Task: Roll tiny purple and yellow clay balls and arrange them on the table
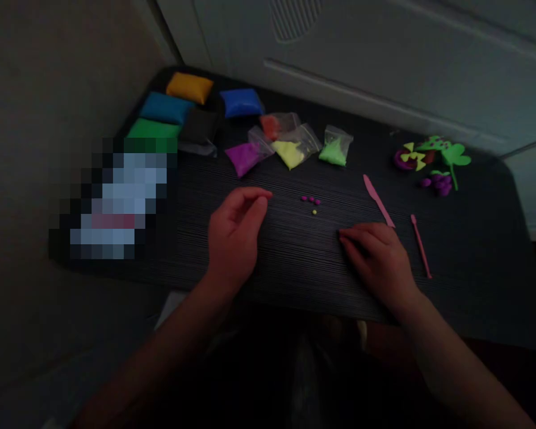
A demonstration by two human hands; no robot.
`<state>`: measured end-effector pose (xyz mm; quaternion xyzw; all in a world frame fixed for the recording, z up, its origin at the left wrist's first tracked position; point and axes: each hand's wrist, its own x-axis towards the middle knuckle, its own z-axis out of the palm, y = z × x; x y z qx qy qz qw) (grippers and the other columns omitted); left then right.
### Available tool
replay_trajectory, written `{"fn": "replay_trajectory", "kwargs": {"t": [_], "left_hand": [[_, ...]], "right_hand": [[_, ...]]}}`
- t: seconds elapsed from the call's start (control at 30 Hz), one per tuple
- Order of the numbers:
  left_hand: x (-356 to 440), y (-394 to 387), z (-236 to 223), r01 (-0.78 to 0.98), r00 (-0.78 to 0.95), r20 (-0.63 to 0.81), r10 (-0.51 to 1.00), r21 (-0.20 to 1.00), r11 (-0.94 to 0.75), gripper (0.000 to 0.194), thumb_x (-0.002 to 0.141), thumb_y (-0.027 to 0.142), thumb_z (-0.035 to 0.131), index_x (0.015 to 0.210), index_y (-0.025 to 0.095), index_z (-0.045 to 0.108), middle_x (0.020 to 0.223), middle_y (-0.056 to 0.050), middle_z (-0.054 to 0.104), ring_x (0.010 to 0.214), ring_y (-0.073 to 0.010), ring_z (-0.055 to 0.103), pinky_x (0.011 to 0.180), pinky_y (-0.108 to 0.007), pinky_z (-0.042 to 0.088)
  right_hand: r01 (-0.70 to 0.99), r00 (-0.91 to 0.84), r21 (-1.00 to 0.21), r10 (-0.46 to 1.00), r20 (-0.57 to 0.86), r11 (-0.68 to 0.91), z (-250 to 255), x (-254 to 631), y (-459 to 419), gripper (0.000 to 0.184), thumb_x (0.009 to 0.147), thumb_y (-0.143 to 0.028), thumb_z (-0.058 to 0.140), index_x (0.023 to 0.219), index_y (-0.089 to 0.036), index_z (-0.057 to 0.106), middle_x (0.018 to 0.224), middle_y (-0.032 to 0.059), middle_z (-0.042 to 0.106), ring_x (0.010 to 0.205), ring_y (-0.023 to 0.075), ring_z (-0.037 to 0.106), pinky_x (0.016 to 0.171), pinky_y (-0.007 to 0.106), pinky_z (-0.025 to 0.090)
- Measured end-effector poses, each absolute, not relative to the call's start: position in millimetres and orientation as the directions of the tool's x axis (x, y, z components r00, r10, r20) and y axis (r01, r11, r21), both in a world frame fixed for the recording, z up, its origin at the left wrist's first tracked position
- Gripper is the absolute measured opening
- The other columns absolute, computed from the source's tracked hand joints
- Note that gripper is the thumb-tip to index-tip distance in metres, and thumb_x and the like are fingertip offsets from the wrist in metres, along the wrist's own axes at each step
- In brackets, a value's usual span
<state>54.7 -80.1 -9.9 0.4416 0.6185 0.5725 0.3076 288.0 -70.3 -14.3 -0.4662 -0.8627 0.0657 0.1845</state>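
My left hand (236, 233) is raised over the table, its thumb pressed to the index finger; whatever the pinch may hold is too small or hidden. The fingertips of my right hand (377, 259) come together close to the tabletop, and I cannot make out anything between them. Between both hands lie three small purple clay balls (311, 199) in a row, with one tiny yellow clay ball (314, 212) just below. A pink plastic knife (377, 199) lies beyond my right hand, its lower end near the knuckles. To the right rests a thin pink modelling tool (420, 246).
Opened bags of purple clay (242, 158), yellow clay (288, 153), red clay (270, 126) and light green clay (334, 153) lie behind. Several coloured packs, including an orange one (189, 87), sit back left beside a pixelated area. Shaped clay pieces, including a purple cluster (441, 183), lie back right on the dark table (290, 262).
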Motion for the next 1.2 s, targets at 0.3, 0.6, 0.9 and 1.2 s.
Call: {"fn": "replay_trajectory", "kwargs": {"t": [0.3, 0.6, 0.9, 1.2], "left_hand": [[51, -80, -5, 0.234, -0.377, 0.125, 0.918, 0.971, -0.036, 0.012, 0.08, 0.026, 0.053, 0.086, 0.023, 0.064, 0.084, 0.002, 0.064, 0.076, -0.0107, 0.057, 0.069, -0.024, 0.045], [50, -83, -3, 0.194, -0.363, 0.087, 0.928, 0.981, -0.017, 0.011, 0.081, 0.028, 0.054, 0.086, 0.028, 0.064, 0.085, 0.004, 0.063, 0.075, -0.0112, 0.056, 0.069, -0.025, 0.044], [50, -84, -2, 0.184, -0.35, 0.085, 0.933, 0.983, -0.021, 0.011, 0.081, 0.027, 0.053, 0.084, 0.028, 0.064, 0.083, 0.004, 0.062, 0.075, -0.0115, 0.056, 0.069, -0.026, 0.044], [49, -84, -1, 0.184, -0.332, 0.075, 0.94, 0.983, -0.013, 0.011, 0.081, 0.026, 0.053, 0.084, 0.027, 0.064, 0.083, 0.004, 0.063, 0.076, -0.0117, 0.056, 0.07, -0.026, 0.042]], "right_hand": [[0.804, -0.582, -0.062, 0.804, 0.119, 0.591, -5, 289, -95, 0.048, 0.079, -0.034, 0.054, 0.124, -0.018, 0.048, 0.134, 0.0125, 0.039, 0.122, 0.0283, 0.034, 0.1, 0.049, 0.031], [0.819, -0.57, -0.018, 0.817, 0.086, 0.574, -3, 288, -96, 0.052, 0.078, -0.037, 0.054, 0.127, -0.023, 0.043, 0.14, 0.0123, 0.031, 0.127, 0.0316, 0.029, 0.101, 0.055, 0.025], [0.81, -0.583, -0.027, 0.81, 0.066, 0.586, -2, 286, -97, 0.051, 0.078, -0.037, 0.055, 0.127, -0.026, 0.042, 0.14, 0.0108, 0.031, 0.127, 0.0317, 0.03, 0.101, 0.057, 0.023], [0.813, -0.57, -0.066, 0.813, 0.117, 0.579, -4, 286, -97, 0.052, 0.077, -0.034, 0.055, 0.126, -0.024, 0.042, 0.136, 0.0108, 0.039, 0.125, 0.0308, 0.033, 0.101, 0.057, 0.025]]}}
